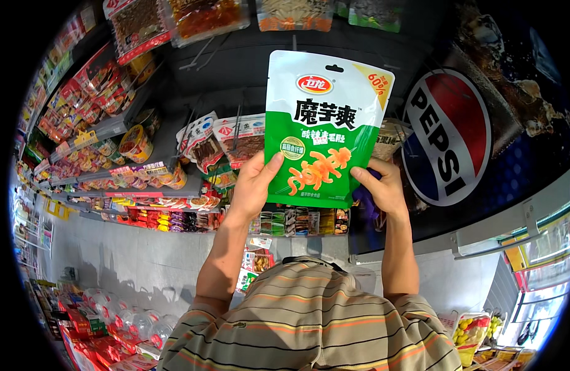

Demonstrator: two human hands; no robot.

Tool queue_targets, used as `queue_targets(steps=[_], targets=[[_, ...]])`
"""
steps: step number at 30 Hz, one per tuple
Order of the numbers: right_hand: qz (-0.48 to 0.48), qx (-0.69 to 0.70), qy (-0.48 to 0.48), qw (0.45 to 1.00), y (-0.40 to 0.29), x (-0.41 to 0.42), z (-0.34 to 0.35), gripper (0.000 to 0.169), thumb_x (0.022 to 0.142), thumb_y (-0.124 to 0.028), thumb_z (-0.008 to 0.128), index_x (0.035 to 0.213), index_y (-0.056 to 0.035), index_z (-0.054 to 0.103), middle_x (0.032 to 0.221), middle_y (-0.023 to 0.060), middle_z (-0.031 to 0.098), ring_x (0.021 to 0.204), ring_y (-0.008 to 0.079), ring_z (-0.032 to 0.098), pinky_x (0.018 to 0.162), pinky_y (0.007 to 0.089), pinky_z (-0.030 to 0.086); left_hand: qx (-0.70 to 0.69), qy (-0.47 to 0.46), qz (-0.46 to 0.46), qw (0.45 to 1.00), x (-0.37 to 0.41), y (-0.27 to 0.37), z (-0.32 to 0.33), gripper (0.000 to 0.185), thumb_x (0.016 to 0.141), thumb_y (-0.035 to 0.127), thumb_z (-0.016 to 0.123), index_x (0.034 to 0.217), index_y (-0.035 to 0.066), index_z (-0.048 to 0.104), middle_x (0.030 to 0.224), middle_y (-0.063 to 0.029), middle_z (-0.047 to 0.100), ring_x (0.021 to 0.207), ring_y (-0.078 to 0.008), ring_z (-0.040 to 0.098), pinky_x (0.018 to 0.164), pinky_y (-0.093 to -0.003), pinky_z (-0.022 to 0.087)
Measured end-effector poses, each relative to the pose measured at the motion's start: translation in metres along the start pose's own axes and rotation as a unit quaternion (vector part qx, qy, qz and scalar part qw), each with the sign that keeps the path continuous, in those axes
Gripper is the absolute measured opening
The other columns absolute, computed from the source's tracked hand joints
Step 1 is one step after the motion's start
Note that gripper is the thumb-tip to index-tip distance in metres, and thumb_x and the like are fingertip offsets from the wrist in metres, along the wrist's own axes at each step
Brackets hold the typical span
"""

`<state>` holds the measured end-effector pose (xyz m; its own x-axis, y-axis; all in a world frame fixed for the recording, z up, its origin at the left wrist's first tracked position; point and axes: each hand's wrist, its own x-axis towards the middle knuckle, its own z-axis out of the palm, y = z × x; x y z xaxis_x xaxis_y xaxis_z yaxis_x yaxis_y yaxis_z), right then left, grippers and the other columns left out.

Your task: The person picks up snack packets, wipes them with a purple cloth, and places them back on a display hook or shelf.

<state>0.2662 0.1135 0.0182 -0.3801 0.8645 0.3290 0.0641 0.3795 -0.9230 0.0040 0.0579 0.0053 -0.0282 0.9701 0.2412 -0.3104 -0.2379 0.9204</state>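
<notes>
A green and white snack pouch [320, 134] is held up before me, its printed front facing the camera. My left hand [255, 183] grips its lower left edge, thumb on the front. On the opposite edge, my right hand [382, 185] pinches the pouch the same way. The pouch has a hang hole near its top and a picture of orange food pieces. Behind it, a bare metal display hook [294, 42] sticks out from the dark rack. Packaged snack bags [241, 139] hang just left of the pouch, partly hidden by it.
Shelves of instant noodle cups [136, 143] run along the left. More snack pouches [294, 14] hang above. A Pepsi panel [447, 137] stands at the right. Below lies the grey floor [141, 250], with boxes and large clear bottles [136, 322] at lower left and a fruit basket [470, 329] at lower right.
</notes>
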Motion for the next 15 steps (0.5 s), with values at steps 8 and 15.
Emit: queue_targets(steps=[8,15], targets=[[-0.057,-0.023,0.061,0.996,-0.028,0.021,-0.043,0.02,0.09,-0.013,0.07,0.101,0.0032,0.071,0.09,0.0033,0.072,0.083,0.0067,0.06,0.075,0.0243,0.048,-0.015,-0.039,0.067,0.997,0.043,0.019,0.046,0.031,0.103,0.024,0.053,0.118,-0.002,0.062,0.108,-0.0039,0.068,0.093,-0.0056,0.06,0.081,-0.0232,0.049],[-0.105,-0.007,0.098,0.99,-0.07,0.043,-0.069,0.018,0.09,-0.013,0.07,0.1,0.0025,0.072,0.087,0.0015,0.071,0.079,0.0048,0.06,0.071,0.0217,0.048,-0.038,-0.051,0.152,0.986,0.075,0.05,0.079,0.026,0.101,0.02,0.057,0.113,-0.002,0.063,0.102,-0.005,0.069,0.085,-0.0056,0.062,0.072,-0.0223,0.051]])
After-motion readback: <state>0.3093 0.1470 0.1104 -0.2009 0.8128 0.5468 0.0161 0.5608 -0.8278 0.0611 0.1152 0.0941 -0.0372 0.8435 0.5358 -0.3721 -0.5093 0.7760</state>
